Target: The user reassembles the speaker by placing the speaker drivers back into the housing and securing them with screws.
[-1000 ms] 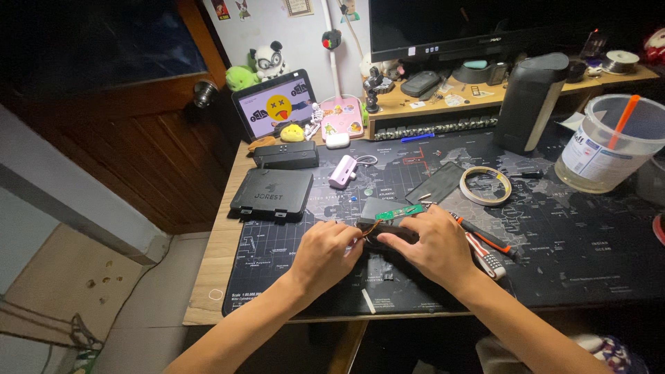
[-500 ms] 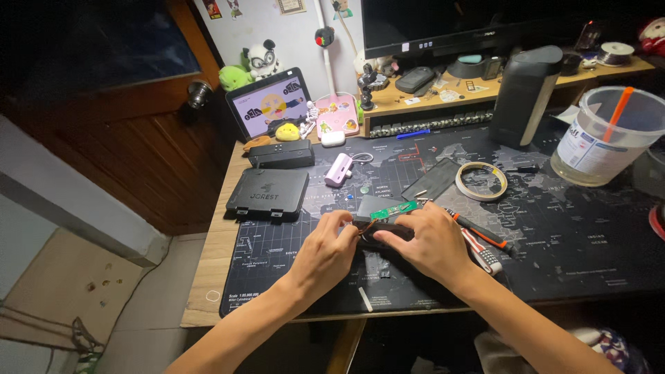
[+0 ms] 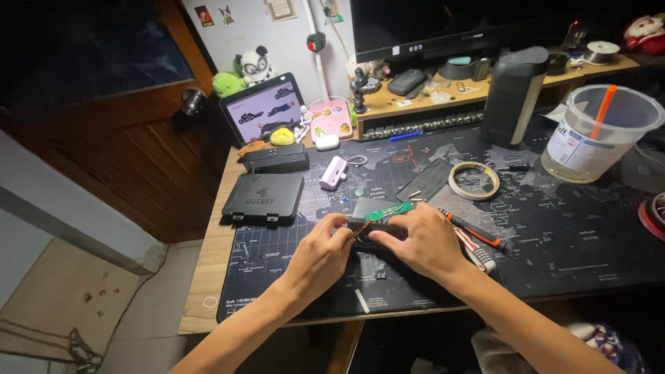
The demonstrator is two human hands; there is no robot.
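Note:
Both my hands meet at the front middle of a dark map-printed desk mat (image 3: 554, 228). My left hand (image 3: 320, 253) pinches a small dark device part (image 3: 370, 232) from the left. From the right, my right hand (image 3: 426, 239) grips the same part, its fingers curled over it. A small green circuit board (image 3: 388, 211) pokes out just above my fingers, at the part's top edge. What lies under my palms is hidden.
A black flat case (image 3: 264, 197) and a black box (image 3: 277, 158) lie at the left. A tape roll (image 3: 474, 180), an orange-handled screwdriver (image 3: 478, 232), a clear plastic tub (image 3: 599, 131), a tall dark cylinder (image 3: 511, 93), a small screen (image 3: 264, 107) and a monitor surround the mat.
My hands have stayed on the dark part, with small shifts of the fingers. The camera view has tilted slightly.

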